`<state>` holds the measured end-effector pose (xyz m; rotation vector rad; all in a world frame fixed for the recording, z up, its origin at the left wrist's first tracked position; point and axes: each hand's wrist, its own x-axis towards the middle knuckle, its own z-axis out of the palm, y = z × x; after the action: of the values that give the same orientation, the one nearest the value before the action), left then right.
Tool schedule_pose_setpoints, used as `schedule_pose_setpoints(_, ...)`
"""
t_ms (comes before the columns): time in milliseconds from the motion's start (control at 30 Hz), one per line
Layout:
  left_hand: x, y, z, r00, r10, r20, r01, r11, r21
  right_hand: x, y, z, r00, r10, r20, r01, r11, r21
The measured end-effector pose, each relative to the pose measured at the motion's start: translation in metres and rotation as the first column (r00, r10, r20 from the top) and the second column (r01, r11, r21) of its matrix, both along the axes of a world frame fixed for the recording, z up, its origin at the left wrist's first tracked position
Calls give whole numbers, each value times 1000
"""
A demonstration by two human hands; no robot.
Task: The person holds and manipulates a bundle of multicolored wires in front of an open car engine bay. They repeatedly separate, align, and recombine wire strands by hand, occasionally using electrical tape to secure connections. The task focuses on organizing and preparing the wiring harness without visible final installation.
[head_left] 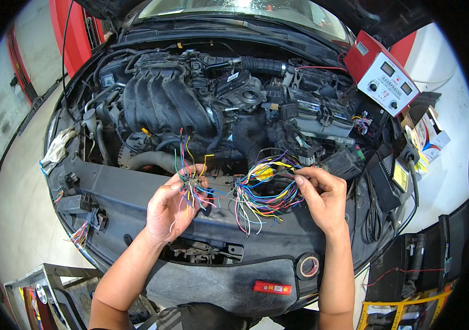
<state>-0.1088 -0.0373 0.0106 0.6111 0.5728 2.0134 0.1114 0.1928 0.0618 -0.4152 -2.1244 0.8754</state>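
Observation:
My left hand (176,206) holds a wiring connector (192,181) with short cut wires of many colours fanning out on both sides. To its right, a looped bundle of multicoloured wires (255,198) lies over the front panel of an open car engine bay. Thumb and forefinger of my right hand (321,189) pinch wires at the bundle's upper right end. A yellow tag or tape piece (264,173) shows among these wires. Below, a roll of tape (308,266) rests at the edge of a grey cloth (218,284), and a red packet (272,287) lies on the cloth.
The engine (164,99) and car battery (321,111) are beyond my hands. A red and white charger box (389,78) stands at upper right. White gloves (58,144) and loose connectors with wires (96,218) lie at left. A black device (384,185) with cables sits at right.

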Motion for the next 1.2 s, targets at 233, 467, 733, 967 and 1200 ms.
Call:
schedule_pose_setpoints(233,1,0,4,1000,-3,21,3,1000,18,0,-1,1,1000,1,5,-1,1000,-1)
schedule_pose_setpoints(467,1,-1,1,996,68,56,-66,997,-46,-1,-2,2,1000,-1,1,1,1000,-3)
schedule_pose_setpoints(733,0,-1,3,999,36,12,-36,999,-31,4,-3,7,994,105,-22,-106,994,-41)
schedule_pose_setpoints(967,-2,-2,0,1000,25,3,-25,999,-19,7,-3,9,978,209,-6,-209,974,-88)
schedule_pose_setpoints(1200,-2,-3,0,1000,23,-21,-23,1000,-4,2,6,0,972,-106,-208,61,975,-212)
